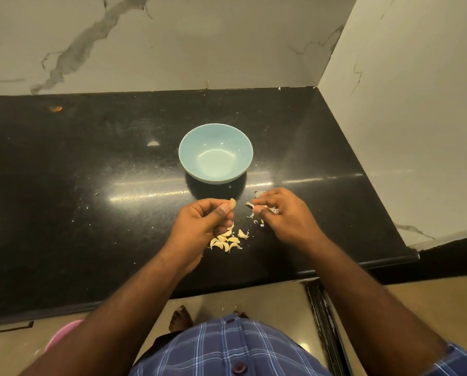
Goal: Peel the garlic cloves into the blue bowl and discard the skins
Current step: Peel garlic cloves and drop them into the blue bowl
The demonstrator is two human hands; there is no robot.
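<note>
Black polished counter (64,185) in a corner of white grey-veined marble walls (199,36); glossy beige floor (254,299) below.

the left hand (205,219) covers part of the garlic cloves (226,241) heaped under it. skins (270,210) are mostly hidden inside the right hand's (279,210) curled fingers. the desk (91,185) runs off the left edge.
</note>
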